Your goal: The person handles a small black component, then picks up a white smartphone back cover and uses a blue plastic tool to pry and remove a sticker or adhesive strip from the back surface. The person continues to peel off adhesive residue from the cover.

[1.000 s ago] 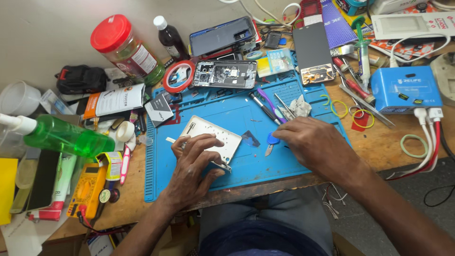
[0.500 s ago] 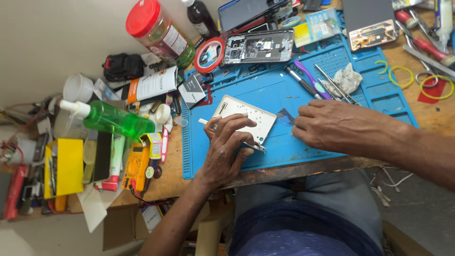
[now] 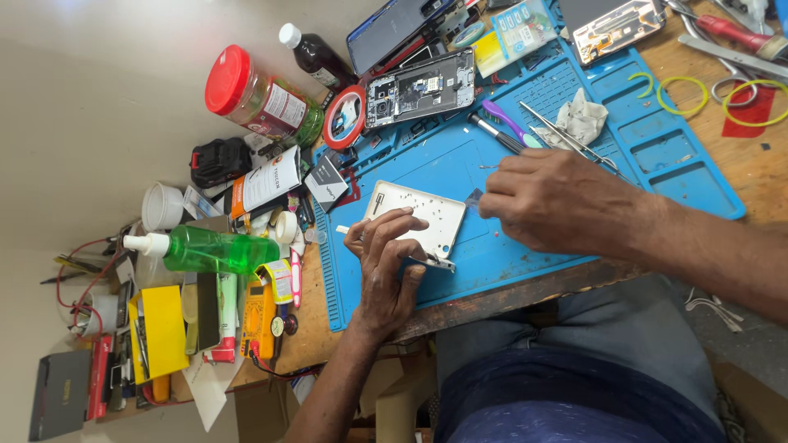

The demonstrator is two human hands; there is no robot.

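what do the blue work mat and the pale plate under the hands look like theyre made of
Blue work mat: looks like soft matte rubber or silicone, judging by its moulded ridges and shallow trays. Pale plate, steadied by the left hand, with the right hand beside it: probably thin metal, flat with a dull silvery sheen and small holes; painted plastic is possible.

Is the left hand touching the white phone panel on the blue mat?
Touching. The head view shows the left hand with its fingers lying on the near edge of the white phone panel, no gap visible.

Bare blue silicone work mat (image 3: 427, 168) lies open above the white phone panel (image 3: 427, 215); metal tweezers (image 3: 566, 135) and purple-handled pry tool (image 3: 505, 121) crowd its top.
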